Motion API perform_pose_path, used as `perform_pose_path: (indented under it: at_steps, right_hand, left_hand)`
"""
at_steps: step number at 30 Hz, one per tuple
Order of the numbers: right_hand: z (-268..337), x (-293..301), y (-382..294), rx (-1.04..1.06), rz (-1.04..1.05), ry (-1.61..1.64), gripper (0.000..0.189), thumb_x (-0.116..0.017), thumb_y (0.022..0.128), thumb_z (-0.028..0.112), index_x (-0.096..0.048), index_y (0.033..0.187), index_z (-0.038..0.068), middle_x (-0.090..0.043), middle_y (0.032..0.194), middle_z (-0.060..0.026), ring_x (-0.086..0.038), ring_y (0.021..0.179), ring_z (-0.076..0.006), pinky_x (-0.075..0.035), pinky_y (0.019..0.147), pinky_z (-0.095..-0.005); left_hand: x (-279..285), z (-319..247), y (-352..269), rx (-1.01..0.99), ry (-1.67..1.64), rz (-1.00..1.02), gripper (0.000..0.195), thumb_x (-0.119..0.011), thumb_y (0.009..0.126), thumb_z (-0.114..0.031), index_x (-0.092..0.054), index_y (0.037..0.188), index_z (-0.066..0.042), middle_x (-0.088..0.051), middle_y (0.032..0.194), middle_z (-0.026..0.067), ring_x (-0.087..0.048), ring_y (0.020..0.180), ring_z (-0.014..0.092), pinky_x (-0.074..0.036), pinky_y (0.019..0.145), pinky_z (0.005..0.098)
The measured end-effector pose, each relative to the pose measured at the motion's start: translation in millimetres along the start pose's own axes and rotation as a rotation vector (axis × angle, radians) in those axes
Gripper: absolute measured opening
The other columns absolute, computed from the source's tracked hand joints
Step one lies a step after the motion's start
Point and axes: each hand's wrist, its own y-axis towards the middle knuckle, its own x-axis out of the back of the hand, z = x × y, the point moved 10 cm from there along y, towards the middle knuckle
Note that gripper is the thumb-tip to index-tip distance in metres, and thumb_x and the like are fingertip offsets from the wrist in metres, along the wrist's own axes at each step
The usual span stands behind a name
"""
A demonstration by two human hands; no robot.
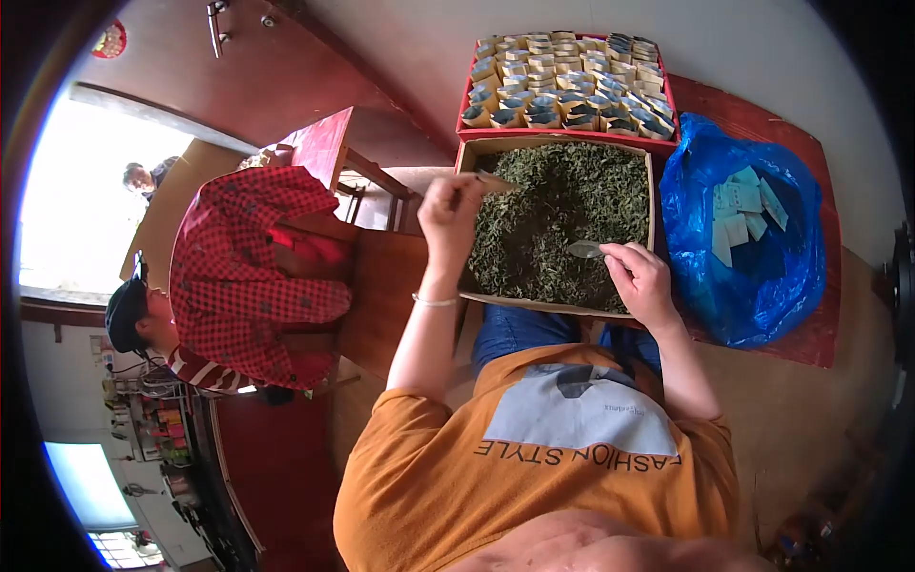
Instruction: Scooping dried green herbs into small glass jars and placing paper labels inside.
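My left hand (450, 211) pinches a small brown paper packet (500, 183) above the left side of a cardboard box. Dried green leaves (607, 179) fill the box, darker and lower through the middle; its pale rim (651, 222) stands at my lap. In my right hand (640, 282) is a spoon (586, 249), its clear-looking bowl over the leaves at the box's right side. Whether the spoon carries anything is hard to tell. Behind the box, a red tray (565, 134) holds rows of upright paper packets (543, 89), many with their tops apart.
A blue plastic bag (758, 307) with pale packets (743, 204) inside lies right of the box, on a red tabletop (808, 350). To my left are a wooden chair (386, 293), a red checked shirt (243, 236) and a person in a dark cap (129, 314). Another person (139, 177) appears near the bright opening.
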Motion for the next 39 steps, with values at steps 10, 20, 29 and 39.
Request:
perform_pose_path:
  at_steps: [10,20,29,39]
  right_hand:
    - [1,2,2,0.053,-0.018,-0.037,0.012,-0.070,0.095,0.005,-0.075,0.106,0.004,-0.072,0.088,-0.0126,-0.071,0.076,-0.0311,-0.056,0.065,-0.0396]
    - [4,-1,4,0.048,0.002,-0.058,0.013,-0.071,0.094,0.005,-0.075,0.106,0.005,-0.071,0.087,-0.0124,-0.070,0.075,-0.0308,-0.056,0.064,-0.0397]
    - [6,-4,6,0.055,0.015,-0.071,0.013,-0.071,0.094,0.004,-0.075,0.105,0.004,-0.070,0.085,-0.0120,-0.069,0.074,-0.0307,-0.055,0.063,-0.0397]
    - [-2,-7,3,0.008,0.052,-0.118,0.014,-0.071,0.094,0.003,-0.076,0.107,0.003,-0.072,0.089,-0.0129,-0.070,0.077,-0.0295,-0.055,0.067,-0.0367]
  left_hand:
    - [10,3,93,-0.053,0.019,-0.156,0.015,-0.074,0.099,-0.015,-0.075,0.105,-0.002,-0.073,0.088,0.0035,-0.068,0.076,0.009,-0.056,0.071,0.0265]
    - [-19,37,117,-0.277,0.376,-0.067,0.030,-0.079,0.090,-0.013,-0.073,0.118,-0.003,-0.072,0.104,0.0109,-0.072,0.082,0.019,-0.059,0.075,0.0321]
    - [-21,48,84,-0.202,0.441,0.025,0.049,-0.073,0.089,-0.008,-0.060,0.136,-0.005,-0.060,0.128,0.0176,-0.068,0.106,0.031,-0.057,0.093,0.0405]
    - [-66,7,58,-0.452,0.768,0.298,0.073,-0.081,0.081,-0.016,-0.053,0.149,-0.011,-0.053,0.147,0.0155,-0.048,0.137,0.036,-0.042,0.114,0.0462]
